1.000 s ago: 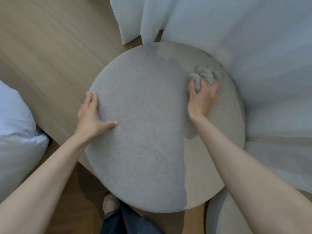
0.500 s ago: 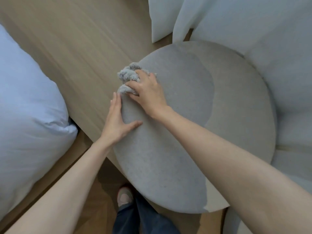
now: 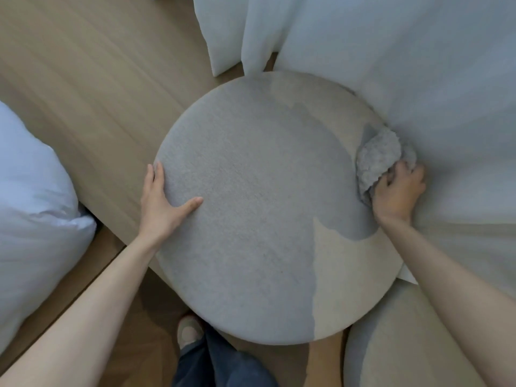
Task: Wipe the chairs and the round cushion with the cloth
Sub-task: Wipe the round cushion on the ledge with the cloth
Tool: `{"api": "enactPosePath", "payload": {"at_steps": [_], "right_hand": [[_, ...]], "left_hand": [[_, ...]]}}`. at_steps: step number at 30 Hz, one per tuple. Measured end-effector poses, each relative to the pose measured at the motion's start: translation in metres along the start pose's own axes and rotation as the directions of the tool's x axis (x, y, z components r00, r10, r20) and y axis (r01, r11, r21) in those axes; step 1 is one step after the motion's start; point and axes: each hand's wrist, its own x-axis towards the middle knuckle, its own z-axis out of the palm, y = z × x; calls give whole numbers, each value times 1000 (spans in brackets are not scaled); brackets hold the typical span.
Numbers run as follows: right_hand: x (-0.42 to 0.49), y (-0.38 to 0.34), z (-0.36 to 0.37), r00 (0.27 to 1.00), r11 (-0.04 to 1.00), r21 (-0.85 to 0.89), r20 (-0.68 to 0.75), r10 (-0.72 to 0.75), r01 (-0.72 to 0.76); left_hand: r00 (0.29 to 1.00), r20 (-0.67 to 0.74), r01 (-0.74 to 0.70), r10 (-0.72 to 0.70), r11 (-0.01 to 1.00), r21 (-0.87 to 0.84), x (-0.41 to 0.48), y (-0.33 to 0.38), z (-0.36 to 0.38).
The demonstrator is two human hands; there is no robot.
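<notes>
Clutching cloth (image 3: 377, 159) at round cushion (image 3: 251, 219) rim: right hand (image 3: 398, 195); left hand (image 3: 160, 205) flat on it.

cloth (image 3: 377, 157) at cushion's (image 3: 251, 219) right edge

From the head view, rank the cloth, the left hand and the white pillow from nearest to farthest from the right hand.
1. Cloth: held in the right hand, at the cushion's right edge.
2. Left hand: across the cushion, on its left edge.
3. White pillow: far left, beyond the left hand.
</notes>
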Motion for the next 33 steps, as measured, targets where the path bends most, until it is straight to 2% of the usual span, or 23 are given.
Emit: {"api": "enactPosePath", "payload": {"at_steps": [4,7,9,12,14,20,26,28,30,31,32,33], "right_hand": [[-19,-57,21,985,984,94,-78,156,-148],[-25,-80,33,989,992,9,-75,125,-125],[-21,-76,33,984,992,-15,-129,122,-125],[-12,-62,25,990,999,-42,-141,18,-24],[-15,-67,24,990,999,-2,-131,-45,45],[-76,-150,47,971,957,160,-36,-238,240],[-156,-237,72,810,817,233,153,-567,528],[-169,-247,71,698,727,240,206,-685,643],[-170,-245,64,551,602,268,243,-798,752],[-166,-240,57,507,560,287,240,-827,777],[-159,-231,50,513,556,287,214,-831,780],[-149,-219,43,574,596,271,161,-803,756]], "left_hand": [[1000,6,14,-14,1000,-20,0,-2,0],[1000,18,14,-14,1000,-27,1,-1,0],[1000,18,10,-10,999,-30,1,0,0],[1000,20,9,-8,999,-48,0,2,0],[1000,27,7,-6,999,-51,-1,3,0],[996,67,-46,51,997,-66,-4,-9,-13],[984,155,-73,82,995,-66,-8,-24,-28],[979,186,-70,80,996,-60,-8,-25,-30],[979,186,-71,79,996,-53,-8,-25,-31],[981,175,-71,79,996,-54,-9,-25,-31],[984,159,-70,78,996,-57,-10,-25,-29],[988,137,-65,73,996,-61,-13,-26,-28]]}}
